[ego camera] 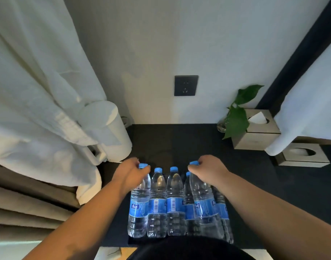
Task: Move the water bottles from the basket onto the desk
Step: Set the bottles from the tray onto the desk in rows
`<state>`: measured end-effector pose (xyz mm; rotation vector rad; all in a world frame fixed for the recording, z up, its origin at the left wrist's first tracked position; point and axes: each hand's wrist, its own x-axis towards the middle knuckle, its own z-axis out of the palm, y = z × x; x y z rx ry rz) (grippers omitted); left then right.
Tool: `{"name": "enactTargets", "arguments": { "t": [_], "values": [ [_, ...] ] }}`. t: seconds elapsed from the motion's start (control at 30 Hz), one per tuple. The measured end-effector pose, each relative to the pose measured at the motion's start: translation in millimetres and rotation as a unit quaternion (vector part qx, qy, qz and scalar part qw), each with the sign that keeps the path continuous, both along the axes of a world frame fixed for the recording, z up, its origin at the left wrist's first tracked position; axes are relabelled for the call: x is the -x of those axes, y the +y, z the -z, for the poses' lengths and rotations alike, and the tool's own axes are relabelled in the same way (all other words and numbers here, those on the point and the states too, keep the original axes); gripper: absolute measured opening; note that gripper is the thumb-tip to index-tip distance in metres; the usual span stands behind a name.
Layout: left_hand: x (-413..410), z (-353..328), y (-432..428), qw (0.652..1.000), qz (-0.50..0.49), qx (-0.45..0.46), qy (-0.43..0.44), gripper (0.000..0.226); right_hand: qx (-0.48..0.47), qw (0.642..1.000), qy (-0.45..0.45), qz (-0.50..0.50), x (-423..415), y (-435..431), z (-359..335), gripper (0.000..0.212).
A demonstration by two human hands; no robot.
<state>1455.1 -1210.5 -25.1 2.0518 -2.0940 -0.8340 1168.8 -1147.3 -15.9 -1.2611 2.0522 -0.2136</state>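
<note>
Row of water bottles (175,203) standing on the near edge of the black desk (254,184); left hand (131,173) and right hand (207,168) each pinch an end bottle's blue cap. Around it: white kettle (108,132), plant (238,113), tissue boxes (258,132), wall socket (185,85), and a curtain (35,91) on the left.

— Where are the two arms?

— Both are bare. They reach forward from the bottom corners and come closer together at the hands.

— What is the left hand (130,173) doing?

— Its back is up and its fingers (145,168) pinch a bottle (139,201) at the cap.

— And the right hand (207,168)?

— The same, pinching another bottle (204,199) at the top.
</note>
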Motion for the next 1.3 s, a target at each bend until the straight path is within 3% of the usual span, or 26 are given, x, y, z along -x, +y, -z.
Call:
{"name": "enactTargets", "arguments": {
  "t": [0.2,0.37,0.73,1.13,1.3],
  "values": [
    [13.6,-46.7,22.5,0.988,-0.026,0.111,-0.104,0.04,0.093,0.99,0.004,-0.101,-2.2,-17.3,-43.6,0.032],
    [19.9,-72.8,39.7,0.977,-0.047,0.126,-0.167,0.04,0.17,0.973,-0.014,-0.159,-0.2,-23.2,-60.9,0.032],
    [23.7,-100.5,28.1,0.976,-0.033,0.18,-0.121,0.023,0.186,0.942,0.097,-0.262,-2.7,-38.7,-98.1,0.028],
    [57.5,-109.7,-94.4,0.981,0.012,0.185,-0.059,0.04,0.25,0.932,0.152,-0.214,-25.5,-115.2,-114.4,0.023],
    [76.5,-99.2,-136.8,0.983,0.026,0.178,-0.024,0.037,0.214,0.937,0.173,-0.215,-39.4,-156.6,-111.2,0.021]
  ]
}}
